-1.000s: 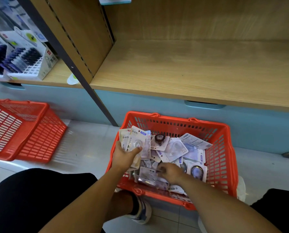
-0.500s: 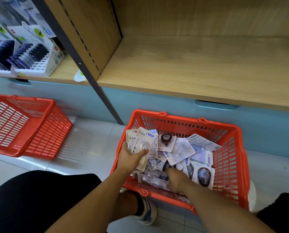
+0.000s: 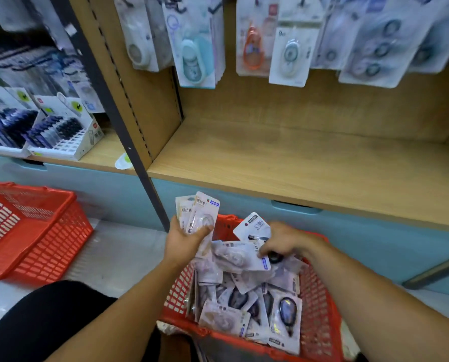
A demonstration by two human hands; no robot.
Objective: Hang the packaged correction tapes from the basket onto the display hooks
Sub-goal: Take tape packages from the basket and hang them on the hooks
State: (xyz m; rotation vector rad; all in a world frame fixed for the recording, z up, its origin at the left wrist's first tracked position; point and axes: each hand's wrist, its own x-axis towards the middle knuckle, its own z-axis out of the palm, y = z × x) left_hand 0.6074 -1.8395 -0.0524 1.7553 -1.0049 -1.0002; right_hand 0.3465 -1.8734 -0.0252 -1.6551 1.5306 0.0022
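Red basket point(image 3: 320, 304), left hand point(image 3: 183, 240) gripping pkgs point(image 3: 198, 218), right hand point(image 3: 283, 241) grabbing another point(image 3: 240, 256)

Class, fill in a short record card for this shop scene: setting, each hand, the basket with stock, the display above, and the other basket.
setting: stationery shop, wooden shelf beneath hanging stock
left hand: holds a fanned stack of packs above the basket, thumb across the front
right hand: fingers pinch two loose packs over the pile
full basket: red, on the floor, heaped with packaged correction tapes
hanging packs: row above the shelf; hooks blurred
second basket: red, to the left, tipped on its side
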